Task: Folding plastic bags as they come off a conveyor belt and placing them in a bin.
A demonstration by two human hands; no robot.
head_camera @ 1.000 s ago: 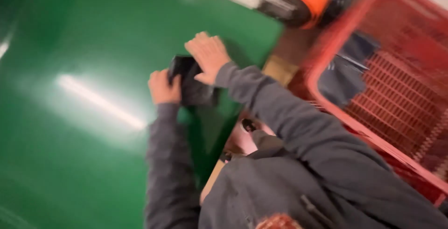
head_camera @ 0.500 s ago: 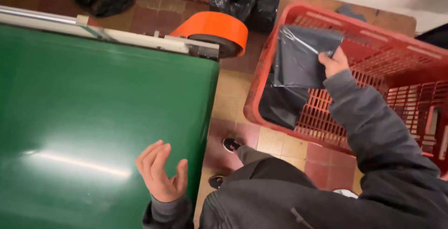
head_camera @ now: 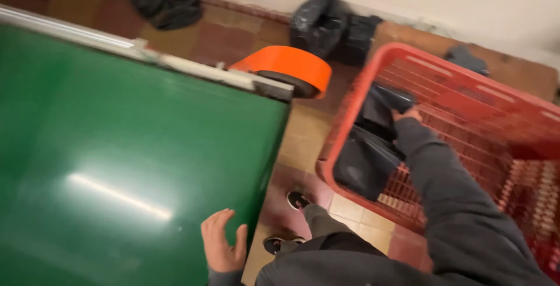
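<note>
1. My right hand (head_camera: 406, 114) grasps a dark, glossy plastic bag (head_camera: 366, 156) lying inside the red latticed crate (head_camera: 466, 93), against its near-left wall.
2. My left hand (head_camera: 222, 250), fingers spread and released, rests at the smooth green table's (head_camera: 116, 146) near-right edge.

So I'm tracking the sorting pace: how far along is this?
Done: the green table shows no parcel. In hand: the right hand grips a dark grey bag inside the red crate; the left hand rests open at the table edge. Left: another grey bag lies in the crate.
</note>
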